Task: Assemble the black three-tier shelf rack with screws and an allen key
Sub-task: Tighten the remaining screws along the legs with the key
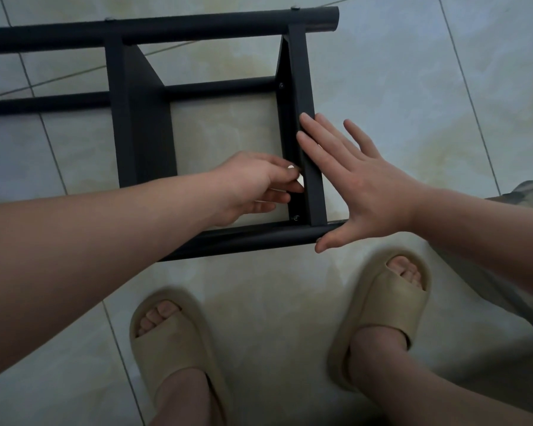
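The black shelf rack (166,26) lies on its side on the tiled floor, its round tubes running left to right. My left hand (253,186) reaches inside the frame. Its fingertips are pinched on a thin dark piece that looks like the allen key (301,170), held against the inner face of the rightmost shelf panel (302,72). My right hand (366,186) lies flat with fingers spread, pressed against the outer edge of that panel, thumb at the end of the near tube (259,238). A screw (296,217) sits in the panel's near corner and another screw (280,85) further up.
My feet in beige sandals (170,339) stand on the pale tiles just in front of the rack. A second shelf panel (142,118) stands left of my left hand. A bit of grey cloth (530,195) shows at the right edge.
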A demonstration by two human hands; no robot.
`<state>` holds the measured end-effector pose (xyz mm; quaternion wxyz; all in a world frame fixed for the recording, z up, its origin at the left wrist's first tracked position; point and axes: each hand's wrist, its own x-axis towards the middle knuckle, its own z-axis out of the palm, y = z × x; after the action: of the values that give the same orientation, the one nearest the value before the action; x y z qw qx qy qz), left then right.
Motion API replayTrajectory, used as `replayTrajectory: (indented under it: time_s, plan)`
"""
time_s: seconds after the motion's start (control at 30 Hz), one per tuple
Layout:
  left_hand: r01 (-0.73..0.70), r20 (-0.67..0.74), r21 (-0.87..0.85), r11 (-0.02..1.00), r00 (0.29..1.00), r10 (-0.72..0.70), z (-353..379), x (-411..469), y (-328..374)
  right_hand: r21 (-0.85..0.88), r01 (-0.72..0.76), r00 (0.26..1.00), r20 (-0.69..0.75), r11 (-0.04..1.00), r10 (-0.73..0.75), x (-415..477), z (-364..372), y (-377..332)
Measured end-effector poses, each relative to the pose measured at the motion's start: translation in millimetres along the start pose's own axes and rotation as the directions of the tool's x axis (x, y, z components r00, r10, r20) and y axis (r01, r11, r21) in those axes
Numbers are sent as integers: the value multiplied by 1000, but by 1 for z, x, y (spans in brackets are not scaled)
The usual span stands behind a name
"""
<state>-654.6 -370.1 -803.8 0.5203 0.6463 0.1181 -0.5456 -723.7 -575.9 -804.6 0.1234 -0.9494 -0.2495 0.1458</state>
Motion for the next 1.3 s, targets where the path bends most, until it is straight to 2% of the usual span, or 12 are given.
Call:
replayTrajectory:
  time_s: [0.3, 0.7, 0.83, 1.13, 1.3]
  plan:
    - [-32, -3, 108, 994, 999, 33, 5, -4, -3, 9, 0, 1000, 0, 1000, 0, 1, 0, 0]
    - [-8, -65, -60, 998, 998, 4, 11, -4, -5, 6, 2, 1000, 1, 1000, -2, 0, 0, -1]
    - [5, -43, -107, 994, 999, -10, 14, -6, -7, 5, 5, 1000, 0, 1000, -5, 0, 0, -1]
    - [17, 3, -36, 999, 1000, -17, 8, -9, -6, 10, 11, 1000, -7, 1000, -11, 0, 1, 0]
    - [6, 6, 88, 996, 1000, -6, 3, -8, -6, 14, 14, 1000, -10, 1000, -14, 1, 2, 1]
